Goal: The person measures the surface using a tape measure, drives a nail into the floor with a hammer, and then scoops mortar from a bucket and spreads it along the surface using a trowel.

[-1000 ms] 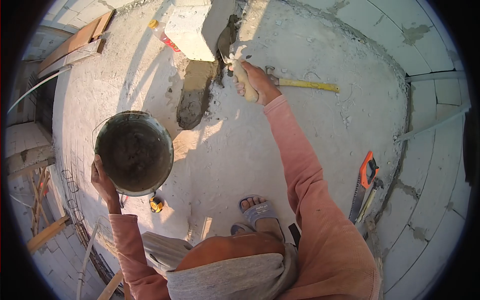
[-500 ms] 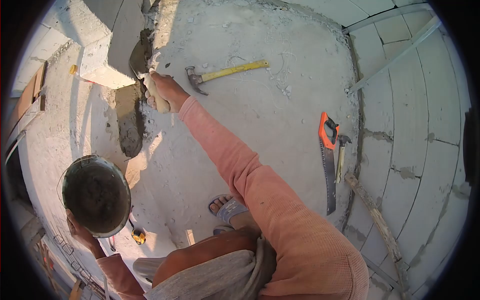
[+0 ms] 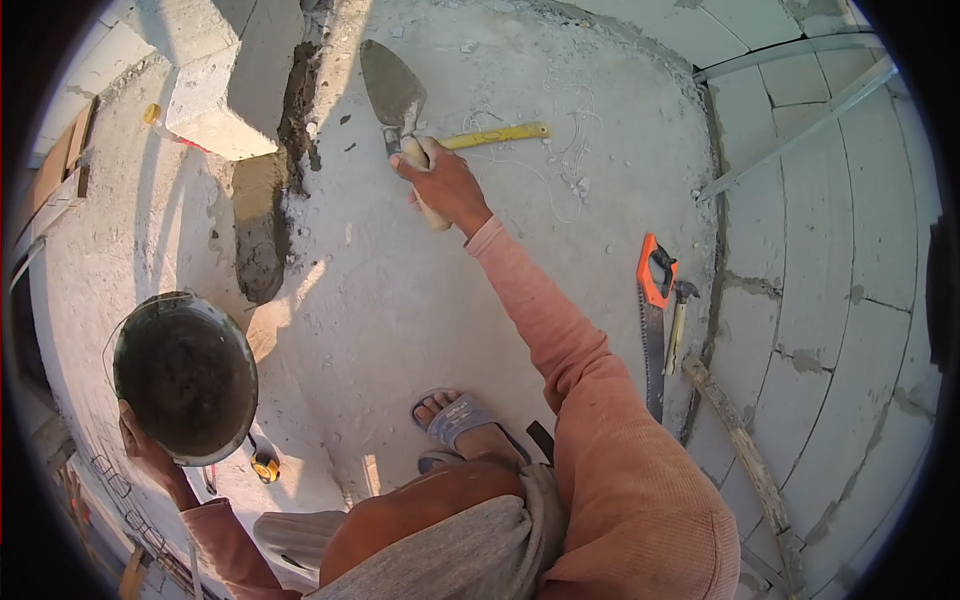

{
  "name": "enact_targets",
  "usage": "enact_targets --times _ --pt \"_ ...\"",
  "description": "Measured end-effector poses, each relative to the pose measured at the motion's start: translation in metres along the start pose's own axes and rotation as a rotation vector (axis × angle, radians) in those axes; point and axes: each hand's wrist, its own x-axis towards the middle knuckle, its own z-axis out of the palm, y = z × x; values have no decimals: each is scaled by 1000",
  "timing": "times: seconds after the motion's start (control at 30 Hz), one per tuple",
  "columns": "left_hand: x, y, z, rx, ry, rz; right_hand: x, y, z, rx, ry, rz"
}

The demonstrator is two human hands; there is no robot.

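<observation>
My right hand (image 3: 446,185) is closed round the pale handle of a trowel (image 3: 391,84), whose mortar-smeared blade points away from me over the floor. Behind it lies a hammer with a yellow handle (image 3: 497,135); its head is hidden by my hand and the trowel. At lower left my left hand (image 3: 150,452) grips the near rim of a bucket (image 3: 186,380) with dark mortar inside. A strip of wet mortar (image 3: 259,245) runs along the floor, ending at a pale block (image 3: 222,110).
On the right lie an orange-handled saw (image 3: 655,300), a small hammer (image 3: 678,325) and a wooden stick (image 3: 745,450) by the block wall (image 3: 810,230). A tape measure (image 3: 264,467) sits beside the bucket. A metal bar (image 3: 800,127) leans across the far right corner.
My right hand has carried the trowel rightward, away from the gap beside the block, to over the yellow hammer's head. My left hand stays on the bucket.
</observation>
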Motion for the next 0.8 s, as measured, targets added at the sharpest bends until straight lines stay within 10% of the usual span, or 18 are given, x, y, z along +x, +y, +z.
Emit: enact_targets --times 0.8 --pt "-21 33 8 -42 55 -21 40 -43 46 252 -113 113"
